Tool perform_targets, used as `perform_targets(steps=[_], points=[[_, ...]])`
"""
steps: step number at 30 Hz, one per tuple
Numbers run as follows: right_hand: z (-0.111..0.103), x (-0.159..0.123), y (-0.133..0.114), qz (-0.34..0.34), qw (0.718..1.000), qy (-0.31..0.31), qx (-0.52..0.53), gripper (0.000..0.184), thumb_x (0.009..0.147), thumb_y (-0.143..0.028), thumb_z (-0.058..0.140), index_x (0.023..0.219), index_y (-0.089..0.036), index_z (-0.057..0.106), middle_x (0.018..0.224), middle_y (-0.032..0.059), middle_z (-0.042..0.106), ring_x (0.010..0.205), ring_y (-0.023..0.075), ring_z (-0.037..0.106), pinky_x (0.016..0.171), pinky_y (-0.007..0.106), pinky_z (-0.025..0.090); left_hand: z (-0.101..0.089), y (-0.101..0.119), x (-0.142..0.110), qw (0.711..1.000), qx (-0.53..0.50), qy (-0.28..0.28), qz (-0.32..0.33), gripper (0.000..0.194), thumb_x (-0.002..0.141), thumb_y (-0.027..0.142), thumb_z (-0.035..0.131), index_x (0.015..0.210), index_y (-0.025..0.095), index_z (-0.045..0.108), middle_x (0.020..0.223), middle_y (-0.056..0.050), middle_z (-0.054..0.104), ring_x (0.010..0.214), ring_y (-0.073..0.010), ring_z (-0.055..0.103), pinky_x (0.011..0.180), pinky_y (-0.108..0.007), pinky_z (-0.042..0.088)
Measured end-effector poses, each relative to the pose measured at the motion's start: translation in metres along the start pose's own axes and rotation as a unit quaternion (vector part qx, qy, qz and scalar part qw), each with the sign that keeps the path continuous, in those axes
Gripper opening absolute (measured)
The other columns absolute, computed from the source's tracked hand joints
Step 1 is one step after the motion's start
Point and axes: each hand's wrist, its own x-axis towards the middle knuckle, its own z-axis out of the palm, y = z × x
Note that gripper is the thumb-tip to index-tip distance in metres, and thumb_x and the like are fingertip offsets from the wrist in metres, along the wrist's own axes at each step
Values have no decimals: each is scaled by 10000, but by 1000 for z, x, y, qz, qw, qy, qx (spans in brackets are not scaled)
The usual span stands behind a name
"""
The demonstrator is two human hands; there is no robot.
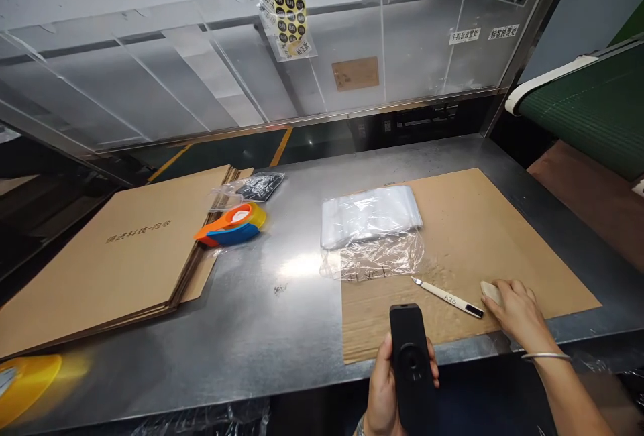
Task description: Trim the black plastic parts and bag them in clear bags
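Note:
My left hand is wrapped round a long black handheld device with a round dial-like part on its face, held upright in front of the table edge. At the right, my right hand closes its fingers on a small off-white block, resting at the cardboard sheet. Beside it lies a white pen-shaped knife marked A26, its tip pointing left. A stack of clear plastic bags sits farther back, partly on the cardboard.
At the left lies a pile of flattened cartons. An orange and blue tape dispenser stands by it, near a clear bag with black contents. A yellow tape roll is at the front left corner. A green conveyor belt runs at the right.

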Motion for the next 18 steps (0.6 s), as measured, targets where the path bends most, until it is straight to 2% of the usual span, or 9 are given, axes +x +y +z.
perform_targets(steps=[2, 5, 7, 9, 10, 12, 14, 16, 18], points=[[-7, -2, -3, 5, 1000, 23, 19, 330, 811, -357, 461, 971, -107, 605, 872, 130, 552, 843, 276, 535, 766, 398, 446, -1, -1, -1, 1000, 5, -4, 6, 546, 828, 532, 396, 844, 54, 660, 800, -103, 601, 666, -151, 548, 620, -259, 436], [-32, -11, -24, -18, 995, 39, 93, 379, 858, -412, 436, 1106, -148, 548, 1017, 106, 542, 896, 219, 548, 723, 298, 489, -4, -5, -3, 1000, 19, -17, -6, 581, 848, 532, 337, 817, 48, 658, 747, -109, 611, 641, -148, 569, 610, -244, 436], [-54, -23, -49, -83, 975, 28, 206, 372, 869, -395, 476, 1187, -204, 499, 1111, 88, 512, 941, 200, 545, 695, 259, 502, -7, -8, -3, 999, 25, -19, -13, 600, 854, 540, 299, 824, 57, 655, 709, -112, 622, 606, -151, 590, 576, -232, 436], [-75, -35, -77, -200, 941, 8, 273, 382, 872, -319, 511, 1234, -210, 457, 1152, 102, 492, 1048, 221, 500, 810, 302, 483, -11, -13, -4, 1000, 27, -16, 3, 556, 846, 545, 316, 997, 106, 621, 726, -99, 637, 562, -168, 608, 521, -242, 441], [-83, -40, -90, -262, 920, -5, 291, 387, 872, -281, 517, 1246, -209, 451, 1158, 112, 485, 1080, 232, 479, 840, 326, 473, -12, -15, -5, 999, 30, -14, 12, 530, 843, 539, 338, 1132, 151, 555, 742, -87, 643, 542, -177, 612, 501, -253, 446], [-94, -49, -110, -346, 889, -24, 301, 395, 872, -211, 512, 1261, -178, 448, 1126, 134, 499, 1081, 246, 473, 848, 367, 469, -15, -18, -8, 999, 48, -9, 13, 576, 845, 512, 370, 1351, 252, 287, 747, -59, 649, 514, -190, 614, 485, -280, 459], [-97, -54, -120, -382, 879, -35, 283, 390, 871, -171, 500, 1257, -143, 458, 1077, 148, 524, 1044, 245, 490, 821, 385, 479, -16, -20, -14, 997, 72, -1, -5, 666, 857, 489, 372, 1403, 271, 59, 703, -48, 650, 504, -192, 614, 486, -289, 468], [-96, -57, -121, -400, 878, -48, 259, 375, 869, -152, 491, 1242, -123, 476, 1054, 159, 539, 1023, 247, 497, 798, 394, 486, -17, -22, -20, 997, 76, 15, -22, 689, 856, 487, 384, 1405, 270, 28, 694, -51, 658, 479, -183, 607, 465, -277, 462], [-93, -61, -117, -410, 876, -61, 247, 374, 868, -126, 471, 1242, -116, 476, 1061, 172, 536, 1032, 256, 490, 792, 408, 485, -18, -24, -25, 997, 66, 25, -40, 659, 855, 493, 382, 1405, 256, 108, 699, -66, 671, 422, -164, 586, 424, -253, 436]])
